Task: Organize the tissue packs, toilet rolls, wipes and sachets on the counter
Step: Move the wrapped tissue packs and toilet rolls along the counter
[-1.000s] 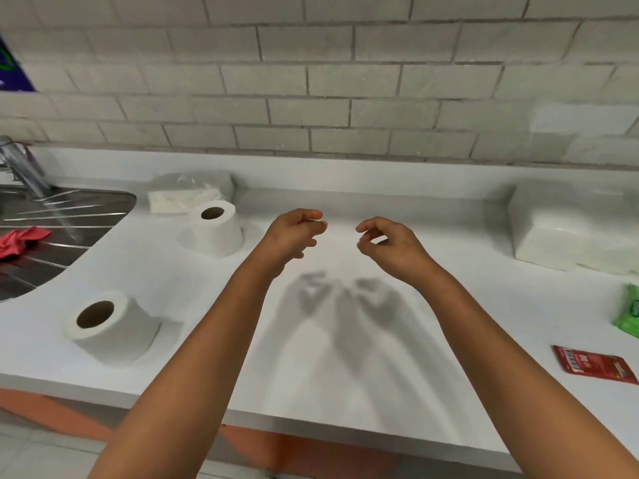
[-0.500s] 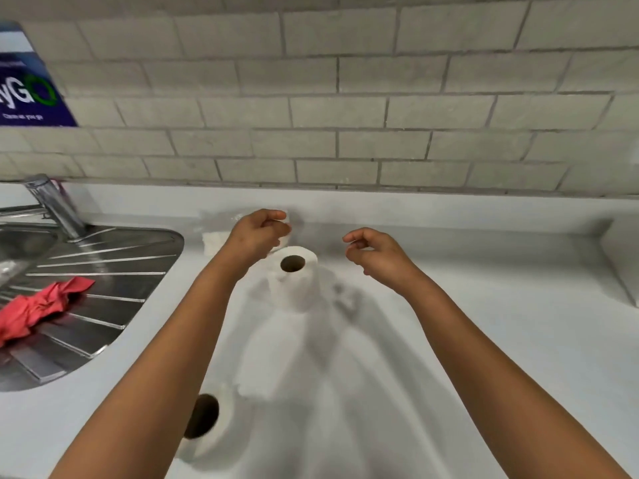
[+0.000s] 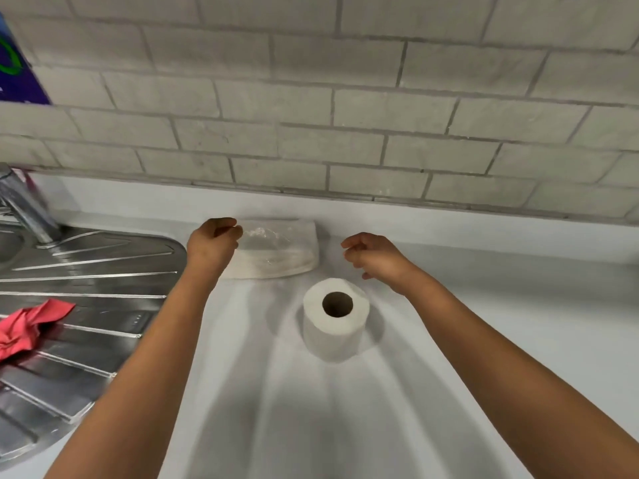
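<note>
A flat tissue pack (image 3: 280,254) in clear plastic lies against the back of the white counter (image 3: 484,323). My left hand (image 3: 212,242) hovers over the pack's left end with loosely curled fingers, fingertips at the plastic; I see no grip. My right hand (image 3: 375,259) hangs just right of the pack, fingers loosely curled and holding nothing. A white toilet roll (image 3: 335,318) stands upright, hole up, in front of the pack between my forearms. No wipes or sachets are in view.
A steel sink drainboard (image 3: 86,271) fills the left side, with a crumpled red cloth (image 3: 27,326) on it and a tap (image 3: 24,209) behind. A grey tiled wall backs the counter, with a blue poster (image 3: 14,70) at its upper left.
The view swung left and closer to the back wall. Both hands reached forward to the tissue pack, still curled. The second roll, big tissue pack and sachet left the view.
</note>
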`<state>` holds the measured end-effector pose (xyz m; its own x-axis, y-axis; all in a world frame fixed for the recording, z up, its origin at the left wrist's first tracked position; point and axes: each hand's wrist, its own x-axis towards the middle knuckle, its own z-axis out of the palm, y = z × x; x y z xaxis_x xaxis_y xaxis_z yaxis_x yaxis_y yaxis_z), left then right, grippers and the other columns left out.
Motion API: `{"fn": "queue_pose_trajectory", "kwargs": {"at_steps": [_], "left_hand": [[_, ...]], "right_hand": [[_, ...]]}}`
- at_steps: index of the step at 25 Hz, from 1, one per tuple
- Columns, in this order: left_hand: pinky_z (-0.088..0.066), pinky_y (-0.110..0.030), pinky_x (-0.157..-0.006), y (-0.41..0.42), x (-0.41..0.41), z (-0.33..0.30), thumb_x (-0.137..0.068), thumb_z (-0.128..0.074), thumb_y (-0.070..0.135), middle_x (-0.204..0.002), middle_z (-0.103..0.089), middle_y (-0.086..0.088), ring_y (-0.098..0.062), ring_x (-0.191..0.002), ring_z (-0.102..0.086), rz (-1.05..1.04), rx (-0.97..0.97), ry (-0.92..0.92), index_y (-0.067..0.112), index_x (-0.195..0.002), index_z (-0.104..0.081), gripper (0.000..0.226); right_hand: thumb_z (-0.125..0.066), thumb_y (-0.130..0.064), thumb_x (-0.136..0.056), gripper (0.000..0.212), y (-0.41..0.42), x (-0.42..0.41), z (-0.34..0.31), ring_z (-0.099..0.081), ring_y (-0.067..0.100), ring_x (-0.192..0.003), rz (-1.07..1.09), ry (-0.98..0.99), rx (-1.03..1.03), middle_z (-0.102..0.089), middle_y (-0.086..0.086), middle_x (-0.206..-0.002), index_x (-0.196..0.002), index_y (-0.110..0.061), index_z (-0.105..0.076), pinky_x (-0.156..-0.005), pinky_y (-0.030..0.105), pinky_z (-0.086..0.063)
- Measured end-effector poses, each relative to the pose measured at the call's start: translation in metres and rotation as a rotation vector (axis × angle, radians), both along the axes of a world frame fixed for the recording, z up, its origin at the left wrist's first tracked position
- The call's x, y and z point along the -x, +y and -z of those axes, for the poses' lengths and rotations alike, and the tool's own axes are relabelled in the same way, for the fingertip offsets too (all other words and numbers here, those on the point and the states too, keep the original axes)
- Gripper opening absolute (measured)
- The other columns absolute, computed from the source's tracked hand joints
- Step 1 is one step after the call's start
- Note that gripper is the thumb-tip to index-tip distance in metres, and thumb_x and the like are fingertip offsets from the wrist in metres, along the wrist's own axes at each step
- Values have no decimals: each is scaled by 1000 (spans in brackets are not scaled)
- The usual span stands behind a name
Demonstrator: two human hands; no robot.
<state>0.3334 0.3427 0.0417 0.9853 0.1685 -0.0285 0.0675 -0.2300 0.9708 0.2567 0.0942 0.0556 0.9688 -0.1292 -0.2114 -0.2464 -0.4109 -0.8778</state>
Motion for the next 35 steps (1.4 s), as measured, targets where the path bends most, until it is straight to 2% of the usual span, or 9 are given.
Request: {"fn": "queue_pose_trajectory", "kwargs": {"at_steps": [4, 9, 13, 18, 20, 25, 28, 33, 35], "left_hand": [[-39, -28, -85, 14, -36, 31, -84, -64, 30, -124, -55, -6, -21, -108, -53, -134, -88, 8, 18, -120, -56, 39], [-32, -29, -95, 22, -70, 61, -82, -65, 45, -148, -34, -10, -27, -133, -38, -141, -54, 171, 18, -144, -30, 76], [-31, -45, -109, 24, -89, 73, -81, -59, 57, -154, -24, -4, -30, -137, -32, -125, 28, 319, 22, -149, -17, 88], [-31, -46, -108, 20, -107, 82, -80, -55, 63, -154, -26, -2, -30, -137, -31, -60, -39, 391, 25, -149, -17, 88], [-29, -42, -107, 16, -110, 86, -83, -56, 58, -153, -29, -3, -28, -137, -31, -14, -126, 360, 22, -148, -23, 81], [-34, -40, -109, 10, -102, 99, -86, -60, 38, -144, -44, -7, -28, -130, -42, -40, -198, 227, 19, -144, -34, 66], [-38, -42, -107, 6, -97, 93, -85, -63, 33, -140, -49, -2, -24, -126, -48, -21, -97, 171, 23, -140, -41, 61], [-42, -38, -104, -19, -81, 56, -85, -63, 25, -129, -58, 5, -18, -119, -54, 26, 55, 20, 26, -132, -51, 49], [-46, -34, -98, -35, -71, 32, -84, -63, 20, -119, -63, 7, -17, -111, -59, 55, 129, -39, 28, -125, -56, 43]], "right_hand": [[-56, -17, -89, 25, -1, -35, 12, -54, 13, -89, -14, 62, 105, -56, 0, -108, -115, -16, -56, -77, 26, -43], [-55, -26, -91, 39, 7, -75, 33, -52, 17, -99, -16, 183, 149, -51, 0, -113, -128, -19, -47, -81, 29, -46], [-56, -35, -91, 55, 14, -95, 51, -50, 26, -112, 70, 306, -254, -44, 5, -133, -139, -20, -34, -86, 36, -49], [-58, -38, -89, 77, 25, -115, 72, -35, 30, -132, 116, 345, -384, -29, 5, -150, -148, -24, -13, -98, 38, -43], [-59, -38, -89, 71, 27, -121, 78, -39, 27, -131, 135, 362, -472, -33, 4, -148, -146, -18, -22, -103, 40, -40], [-64, -38, -84, 52, 25, -120, 83, -57, 25, -111, 158, 370, -666, -56, 9, -124, -128, -14, -50, -92, 39, -49], [-63, -32, -86, 37, 19, -112, 77, -62, 23, -97, 141, 334, -812, -60, 6, -111, -117, -15, -54, -78, 41, -55], [-63, -29, -84, 21, -7, -92, 45, -64, 25, -93, 183, 157, -747, -62, 7, -108, -102, -19, -59, -80, 46, -54], [-59, -31, -86, 16, -20, -79, 25, -70, 21, -86, 148, 81, -751, -72, 2, -96, -100, -22, -62, -69, 42, -57]]}}
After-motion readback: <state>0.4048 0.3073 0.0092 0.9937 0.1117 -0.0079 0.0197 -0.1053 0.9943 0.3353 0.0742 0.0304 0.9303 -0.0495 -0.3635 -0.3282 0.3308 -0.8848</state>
